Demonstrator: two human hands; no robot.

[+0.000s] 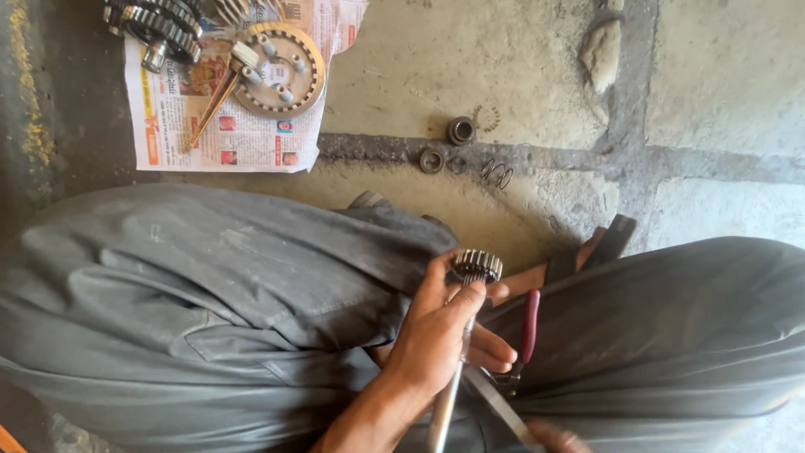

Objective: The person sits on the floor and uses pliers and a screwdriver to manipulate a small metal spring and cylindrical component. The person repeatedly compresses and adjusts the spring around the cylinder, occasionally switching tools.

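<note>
Loose grey trousers (210,277), dusty and creased; bare forearms; dark sandal (616,237) on foot.

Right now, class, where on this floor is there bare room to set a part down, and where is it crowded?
Bare concrete floor lies right of the newspaper, above the two small rings and spring. The slab at far right is bare too. The newspaper is crowded with gears and a toothed disc.
</note>
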